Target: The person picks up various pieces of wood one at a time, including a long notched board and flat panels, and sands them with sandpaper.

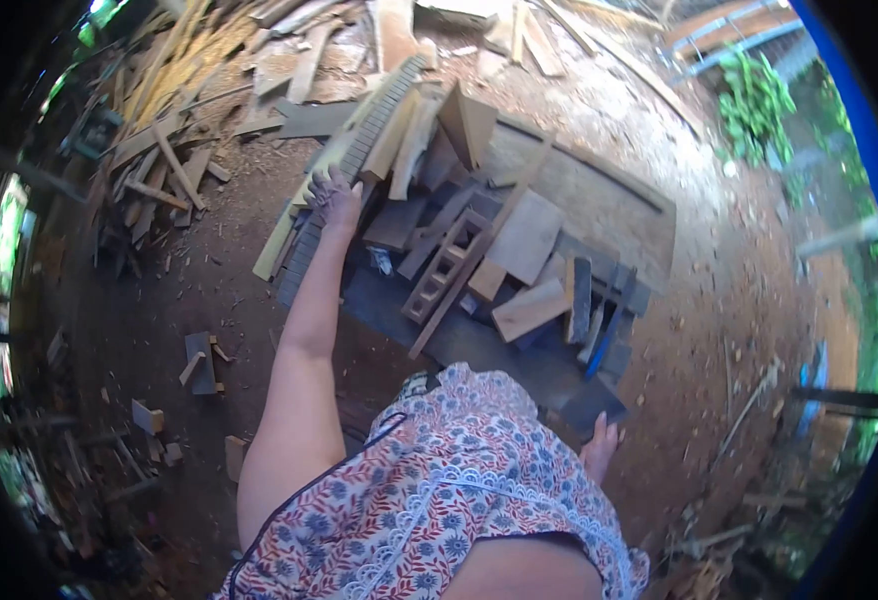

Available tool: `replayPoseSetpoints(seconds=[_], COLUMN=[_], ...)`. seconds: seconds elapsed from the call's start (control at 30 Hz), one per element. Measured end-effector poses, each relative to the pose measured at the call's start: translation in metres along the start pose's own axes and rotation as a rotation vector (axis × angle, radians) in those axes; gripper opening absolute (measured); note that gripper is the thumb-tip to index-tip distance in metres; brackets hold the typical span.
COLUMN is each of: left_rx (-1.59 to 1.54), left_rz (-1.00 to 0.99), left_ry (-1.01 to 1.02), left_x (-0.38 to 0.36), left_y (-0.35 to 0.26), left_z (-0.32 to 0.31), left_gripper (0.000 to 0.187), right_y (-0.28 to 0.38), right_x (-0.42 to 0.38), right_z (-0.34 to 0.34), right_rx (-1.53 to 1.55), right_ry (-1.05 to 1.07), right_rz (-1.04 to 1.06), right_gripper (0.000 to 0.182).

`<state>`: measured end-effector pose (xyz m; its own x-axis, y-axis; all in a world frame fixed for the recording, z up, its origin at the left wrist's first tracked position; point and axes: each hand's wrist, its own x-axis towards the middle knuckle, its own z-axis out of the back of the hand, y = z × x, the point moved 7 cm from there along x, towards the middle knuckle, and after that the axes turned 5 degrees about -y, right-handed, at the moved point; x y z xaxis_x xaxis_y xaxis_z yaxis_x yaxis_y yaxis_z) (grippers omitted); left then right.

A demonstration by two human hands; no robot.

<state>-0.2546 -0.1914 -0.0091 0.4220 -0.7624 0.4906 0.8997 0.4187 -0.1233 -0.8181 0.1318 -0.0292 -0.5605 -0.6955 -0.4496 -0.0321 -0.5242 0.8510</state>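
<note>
My left hand (334,202) rests with spread fingers on a long strip of grooved, slatted wood (367,135) at the upper left of the pile. Pale planks (277,245) lie along the strip's left side. Low on the right, my right hand (602,448) shows partly beyond the patterned clothing, its fingers apart, near the corner of a dark flat board (594,405). Between the hands lie a wooden frame with square openings (446,268), a thin long stick (479,250), a broad board (525,236) and a pale block (531,310).
Scrap wood (174,185) is heaped at the upper left, with small joined pieces (199,362) on the dirt below. A large flat sheet (609,215) lies behind the pile. A blue strip (599,357) stands at its right. Green leaves (754,105) grow at the upper right.
</note>
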Motion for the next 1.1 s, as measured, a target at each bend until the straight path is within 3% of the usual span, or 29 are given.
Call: replayPoseSetpoints(seconds=[0.03, 0.1, 0.17, 0.3, 0.43, 0.5, 0.63, 0.7, 0.8, 0.83, 0.87, 0.93, 0.97, 1.0, 1.07, 1.1], left_rx=[-0.006, -0.411, -0.548, -0.551, -0.595, -0.67, -0.768, -0.52, -0.424, -0.462, -0.461, -0.996, -1.457, -1.457, -1.667, -1.65], left_rz=[-0.037, -0.248, -0.375, -0.287, -0.309, -0.466, -0.532, -0.618, -0.57, -0.48, -0.481, 0.016, 0.264, 0.26, 0.745, 0.769], left_ry=[0.034, 0.055, 0.179, 0.611, 0.577, 0.591, 0.633, 0.681, 0.754, 0.882, 0.881, 1.305, 1.391, 1.382, 1.678, 1.696], left_x=[-0.01, -0.041, -0.097, -0.199, -0.228, -0.239, -0.271, -0.292, -0.306, -0.296, -0.291, -0.295, -0.297, -0.29, -0.291, -0.288], left_y=[-0.013, -0.053, -0.073, -0.075, -0.128, -0.174, -0.241, -0.258, -0.265, -0.263, -0.259, -0.248, -0.252, -0.249, -0.244, -0.24], left_z=[0.013, 0.042, 0.047, 0.015, 0.021, 0.035, 0.034, 0.01, -0.021, -0.014, -0.019, -0.028, -0.011, 0.005, 0.031, 0.042], left_gripper=[0.061, 0.058, 0.056, 0.056, 0.057, 0.061, 0.071, 0.084, 0.09, 0.089, 0.089, 0.08, 0.07, 0.07, 0.062, 0.06], right_y=[-0.009, -0.022, -0.025, -0.035, -0.044, -0.051, -0.05, -0.042, -0.022, -0.02, -0.016, 0.007, 0.029, 0.054, 0.123, 0.128], right_x=[-0.002, 0.005, 0.006, 0.0, -0.001, 0.007, 0.03, 0.044, 0.055, 0.06, 0.065, 0.065, 0.059, 0.051, 0.013, 0.002], right_z=[0.0, -0.009, -0.011, -0.007, -0.018, -0.023, -0.025, -0.022, -0.025, -0.026, -0.026, -0.036, -0.042, -0.053, -0.096, -0.117], right_rx=[-0.001, 0.33, 0.33, 0.272, 0.31, 0.31, 0.285, 0.224, 0.27, 0.27, 0.224, 0.183, -0.121, -0.425, -0.279, -0.38], right_ry=[-0.035, 0.027, 0.012, -0.008, 0.033, 0.078, 0.108, 0.156, 0.129, 0.13, 0.123, 0.119, 0.099, 0.077, 0.178, 0.305], right_rz=[-0.037, -0.051, -0.026, -0.036, -0.069, -0.045, -0.072, -0.015, 0.039, 0.041, 0.082, 0.122, 0.153, 0.187, 0.767, 0.92], right_gripper=[0.04, 0.034, 0.033, 0.033, 0.032, 0.031, 0.03, 0.03, 0.03, 0.03, 0.03, 0.03, 0.028, 0.027, 0.03, 0.035])
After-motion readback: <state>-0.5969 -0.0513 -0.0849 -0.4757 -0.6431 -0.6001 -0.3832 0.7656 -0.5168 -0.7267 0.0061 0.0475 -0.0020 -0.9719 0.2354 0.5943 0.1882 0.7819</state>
